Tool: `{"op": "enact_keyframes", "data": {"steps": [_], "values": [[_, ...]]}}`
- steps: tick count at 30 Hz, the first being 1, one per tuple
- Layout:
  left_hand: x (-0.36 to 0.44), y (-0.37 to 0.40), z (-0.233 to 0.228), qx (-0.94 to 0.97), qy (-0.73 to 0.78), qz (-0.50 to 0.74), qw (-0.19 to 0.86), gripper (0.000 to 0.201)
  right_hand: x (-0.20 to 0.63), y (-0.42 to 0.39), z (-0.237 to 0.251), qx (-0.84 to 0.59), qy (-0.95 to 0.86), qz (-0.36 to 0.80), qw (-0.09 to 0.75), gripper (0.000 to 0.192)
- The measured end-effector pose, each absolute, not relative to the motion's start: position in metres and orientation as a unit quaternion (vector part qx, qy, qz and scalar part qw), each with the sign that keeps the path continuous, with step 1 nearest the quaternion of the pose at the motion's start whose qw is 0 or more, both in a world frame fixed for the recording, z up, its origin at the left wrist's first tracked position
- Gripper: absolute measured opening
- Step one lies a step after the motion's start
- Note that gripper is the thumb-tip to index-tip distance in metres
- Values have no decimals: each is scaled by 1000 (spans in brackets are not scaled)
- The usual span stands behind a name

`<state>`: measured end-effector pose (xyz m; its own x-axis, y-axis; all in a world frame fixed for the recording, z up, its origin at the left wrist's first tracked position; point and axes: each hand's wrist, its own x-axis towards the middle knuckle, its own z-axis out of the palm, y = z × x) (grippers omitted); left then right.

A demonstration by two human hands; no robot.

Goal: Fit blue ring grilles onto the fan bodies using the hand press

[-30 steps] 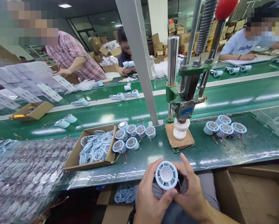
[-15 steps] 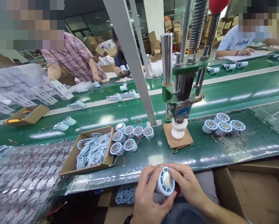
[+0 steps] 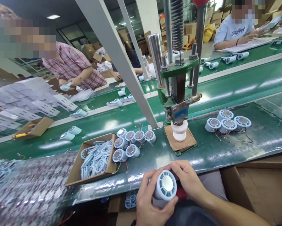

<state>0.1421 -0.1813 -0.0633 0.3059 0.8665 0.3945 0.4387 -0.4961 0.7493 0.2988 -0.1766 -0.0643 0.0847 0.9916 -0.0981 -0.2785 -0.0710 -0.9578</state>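
My left hand (image 3: 149, 197) is wrapped round a light-blue cylindrical housing (image 3: 167, 185). Its slotted ring end, with a round silvery metal centre, faces up toward me. Close against the far right side of the housing, my right hand (image 3: 186, 179) has its fingers drawn together. What they pinch, if anything, is hidden. Behind the hands stands a green hand press (image 3: 178, 94), its white round pressing piece (image 3: 179, 130) over a brown board (image 3: 182, 144). Similar housings with wires stand left of the press (image 3: 132, 150) and right of it (image 3: 228, 124).
An open cardboard box of light-blue slotted rings (image 3: 97, 160) sits on the bench's left. Plastic-covered parts (image 3: 32, 191) lie beyond it. A grey slanted post (image 3: 122, 62) rises behind. Another box (image 3: 268, 191) is low right. Co-workers sit across the green belt (image 3: 103, 119).
My right thumb has left the ring face and moved up to the housing's far edge. The housing faces me more squarely. Across the belt, a co-worker now holds a light-blue part. The view has shifted slightly.
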Motion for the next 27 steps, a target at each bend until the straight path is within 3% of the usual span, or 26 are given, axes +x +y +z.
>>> {"op": "enact_keyframes", "data": {"steps": [7,13,23,27], "values": [[144,-180,-63,726,443,391,352,53,307,-182,-65,-491,-431,520,551,57],[148,-180,-64,722,437,383,376,51,307,-179,-69,-478,-399,553,554,37],[151,-181,-61,706,449,349,421,51,307,-177,-77,-510,-396,543,537,40],[150,-183,-64,678,457,362,448,54,311,-181,-75,-492,-425,542,532,32]]}}
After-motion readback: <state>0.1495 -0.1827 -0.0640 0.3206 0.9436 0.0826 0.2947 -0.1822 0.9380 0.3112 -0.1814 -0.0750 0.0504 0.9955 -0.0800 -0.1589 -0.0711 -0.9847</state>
